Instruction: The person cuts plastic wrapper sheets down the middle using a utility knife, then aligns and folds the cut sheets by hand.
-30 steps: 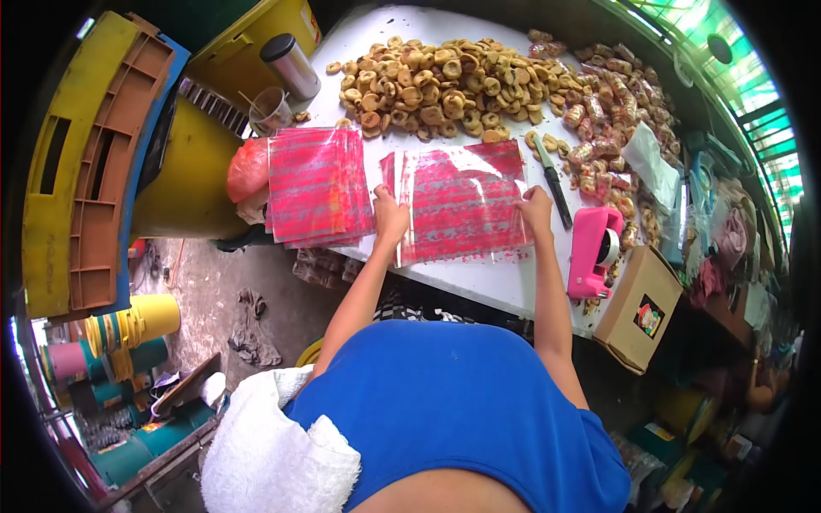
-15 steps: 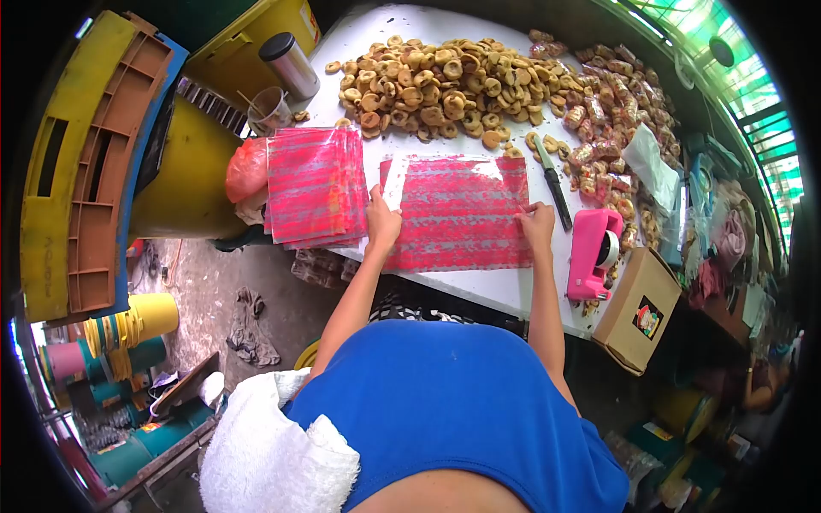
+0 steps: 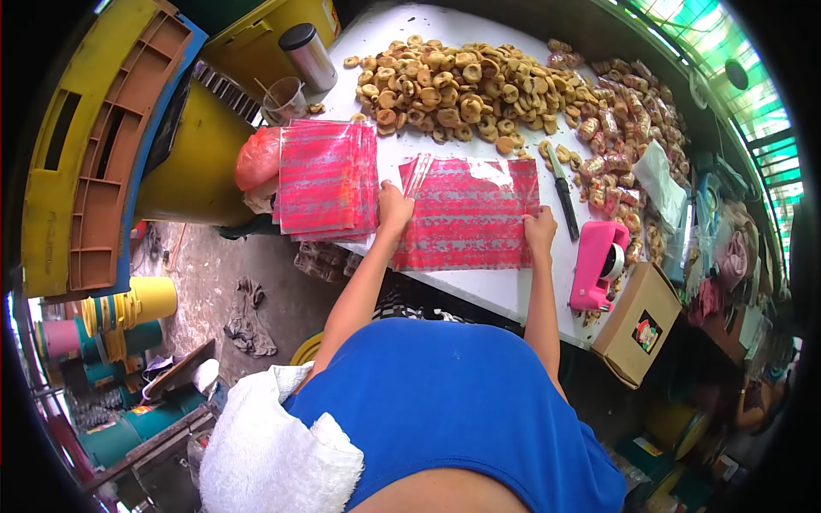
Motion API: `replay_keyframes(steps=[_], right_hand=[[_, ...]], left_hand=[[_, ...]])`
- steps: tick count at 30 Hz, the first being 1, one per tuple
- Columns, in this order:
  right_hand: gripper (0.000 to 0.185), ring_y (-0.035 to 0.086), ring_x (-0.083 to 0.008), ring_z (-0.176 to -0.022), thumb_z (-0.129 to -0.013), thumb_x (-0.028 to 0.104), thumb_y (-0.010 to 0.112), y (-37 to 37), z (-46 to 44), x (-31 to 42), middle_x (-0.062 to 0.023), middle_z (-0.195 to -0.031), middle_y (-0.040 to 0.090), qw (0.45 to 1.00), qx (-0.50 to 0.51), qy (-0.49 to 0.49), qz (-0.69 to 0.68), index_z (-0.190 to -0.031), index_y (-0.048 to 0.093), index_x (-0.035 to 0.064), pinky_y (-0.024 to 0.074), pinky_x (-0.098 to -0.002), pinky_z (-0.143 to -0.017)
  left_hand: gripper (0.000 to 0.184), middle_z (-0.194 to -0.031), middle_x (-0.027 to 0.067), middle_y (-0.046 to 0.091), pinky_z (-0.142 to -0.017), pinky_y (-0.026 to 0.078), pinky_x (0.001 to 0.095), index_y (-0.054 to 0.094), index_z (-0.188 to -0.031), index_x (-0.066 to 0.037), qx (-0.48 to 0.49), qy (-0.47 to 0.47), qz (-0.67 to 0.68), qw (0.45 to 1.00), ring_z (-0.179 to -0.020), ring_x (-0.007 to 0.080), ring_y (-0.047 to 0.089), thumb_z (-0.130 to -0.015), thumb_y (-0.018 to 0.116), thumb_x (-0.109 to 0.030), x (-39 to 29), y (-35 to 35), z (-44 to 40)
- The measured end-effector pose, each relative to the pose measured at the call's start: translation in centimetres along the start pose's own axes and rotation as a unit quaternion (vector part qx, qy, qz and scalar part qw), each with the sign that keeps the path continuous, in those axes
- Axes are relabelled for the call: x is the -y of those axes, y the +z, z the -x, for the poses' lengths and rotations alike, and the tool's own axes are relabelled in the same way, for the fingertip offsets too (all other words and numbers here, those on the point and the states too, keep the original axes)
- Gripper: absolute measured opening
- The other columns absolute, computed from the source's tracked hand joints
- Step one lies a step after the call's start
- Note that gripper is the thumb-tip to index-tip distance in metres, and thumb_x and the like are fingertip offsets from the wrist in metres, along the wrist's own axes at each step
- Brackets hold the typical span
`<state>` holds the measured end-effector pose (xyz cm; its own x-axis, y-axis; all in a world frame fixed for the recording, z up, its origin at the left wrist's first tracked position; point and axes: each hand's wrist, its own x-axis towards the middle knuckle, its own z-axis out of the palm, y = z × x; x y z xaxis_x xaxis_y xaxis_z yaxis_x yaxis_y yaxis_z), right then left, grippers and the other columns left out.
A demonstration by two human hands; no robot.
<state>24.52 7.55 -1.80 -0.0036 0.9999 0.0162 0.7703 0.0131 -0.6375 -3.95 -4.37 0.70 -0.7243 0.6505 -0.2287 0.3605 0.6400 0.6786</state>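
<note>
The plastic sheet (image 3: 470, 218) lies on the desk (image 3: 492, 289), long axis left to right. The right hand (image 3: 540, 232) pinches its right edge; the left hand (image 3: 394, 208), fingertips obscured, apparently pinches the left.

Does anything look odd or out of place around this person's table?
Mainly the crumpled dark cloth lying on the floor to the left: it looks dropped rather than put away. Also, the knife lies uncovered on the table, its blade beside loose brown pieces and its handle near the right hand.
</note>
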Motion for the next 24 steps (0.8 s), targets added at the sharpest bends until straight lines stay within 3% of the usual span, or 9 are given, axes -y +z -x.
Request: replay_keyframes(steps=[3,4,6,8,12,16,20,22,24], right_hand=[[0.035,0.064,-0.0400,-0.084,-0.074,0.008,0.067,0.0,0.5,-0.4,-0.0242,-0.087,0.064,0.969,-0.028,-0.164,0.183,-0.104,0.051,-0.0036,0.0494,-0.0452,-0.077],[0.035,0.064,-0.0400,-0.084,-0.074,0.008,0.067,-0.4,0.6,0.5,-0.0242,-0.087,0.064,0.969,-0.032,-0.160,0.184,-0.104,0.051,-0.0036,0.0494,-0.0452,-0.077],[0.034,0.063,-0.0413,-0.085,-0.073,0.013,0.069,-1.3,0.8,1.9,-0.0259,-0.090,0.064,0.997,0.070,0.016,-0.025,-0.101,0.056,-0.0028,0.0493,-0.0463,-0.078],[0.032,0.063,-0.0408,-0.086,-0.072,0.017,0.071,-0.6,0.0,0.4,-0.0255,-0.089,0.064,0.998,0.052,0.023,-0.001,-0.094,0.058,-0.0031,0.0493,-0.0465,-0.078],[0.038,0.065,-0.0364,-0.081,-0.070,0.018,0.074,-0.5,-1.2,-1.6,-0.0220,-0.083,0.066,0.989,0.133,0.041,0.042,-0.097,0.058,-0.0028,0.0505,-0.0425,-0.073],[0.041,0.066,-0.0323,-0.074,-0.071,0.015,0.075,-0.7,0.1,-1.2,-0.0190,-0.076,0.066,0.998,0.062,0.018,-0.028,-0.104,0.059,-0.0013,0.0512,-0.0392,-0.067],[0.040,0.064,-0.0329,-0.080,-0.072,0.013,0.074,-2.1,2.1,0.6,-0.0198,-0.085,0.064,0.999,-0.014,0.006,0.030,-0.107,0.059,-0.0006,0.0498,-0.0384,-0.072],[0.042,0.056,-0.0362,-0.098,-0.074,0.010,0.070,-2.9,3.6,1.7,-0.0208,-0.106,0.056,0.994,0.039,-0.016,0.102,-0.113,0.055,0.0031,0.0453,-0.0422,-0.086],[0.047,0.052,-0.0348,-0.100,-0.075,0.009,0.068,-2.7,4.8,2.1,-0.0169,-0.107,0.051,0.989,0.028,-0.029,0.139,-0.118,0.052,0.0025,0.0444,-0.0434,-0.086]], left_hand=[[0.059,-0.099,0.0303,0.061,-0.083,0.048,0.0459,0.043,-0.122,0.004,0.035,0.060,-0.051,0.996,-0.094,0.0434,0.060,-0.072,0.069,-0.010,2.7,1.4,-1.5],[0.058,-0.099,0.0290,0.062,-0.080,0.048,0.0469,0.044,-0.123,0.002,0.060,0.121,-0.051,0.989,-0.093,0.0444,0.060,-0.072,0.069,-0.012,2.8,1.6,-1.4],[0.047,-0.096,0.0271,0.063,-0.075,0.049,0.0476,0.049,-0.118,0.000,-0.031,0.200,-0.028,0.979,-0.089,0.0447,0.061,-0.075,0.067,-0.010,1.9,1.5,0.9],[0.034,-0.092,0.0279,0.063,-0.075,0.048,0.0469,0.052,-0.110,0.003,-0.056,0.093,0.117,0.987,-0.087,0.0428,0.062,-0.079,0.063,-0.008,-0.8,-0.3,3.1],[0.023,-0.088,0.0290,0.063,-0.075,0.048,0.0474,0.057,-0.094,0.007,-0.007,0.055,0.047,0.997,-0.087,0.0422,0.062,-0.081,0.064,-0.010,0.1,-0.8,1.5],[0.030,-0.083,0.0259,0.063,-0.070,0.047,0.0475,0.057,-0.086,0.004,-0.054,0.126,0.035,0.990,-0.081,0.0420,0.063,-0.083,0.064,-0.024,0.9,-0.1,0.8],[0.040,-0.102,0.0301,0.060,-0.076,0.050,0.0424,0.051,-0.120,0.006,-0.120,0.136,0.126,0.975,-0.091,0.0391,0.063,-0.082,0.060,0.000,0.2,0.0,2.5],[0.048,-0.104,0.0300,0.060,-0.076,0.050,0.0415,0.047,-0.127,0.003,-0.104,0.158,0.123,0.974,-0.092,0.0381,0.063,-0.081,0.060,0.003,0.3,-0.4,2.8],[0.057,-0.106,0.0299,0.059,-0.077,0.050,0.0407,0.043,-0.134,0.000,-0.088,0.178,0.118,0.973,-0.093,0.0371,0.063,-0.080,0.059,0.007,0.4,-0.6,2.6]])
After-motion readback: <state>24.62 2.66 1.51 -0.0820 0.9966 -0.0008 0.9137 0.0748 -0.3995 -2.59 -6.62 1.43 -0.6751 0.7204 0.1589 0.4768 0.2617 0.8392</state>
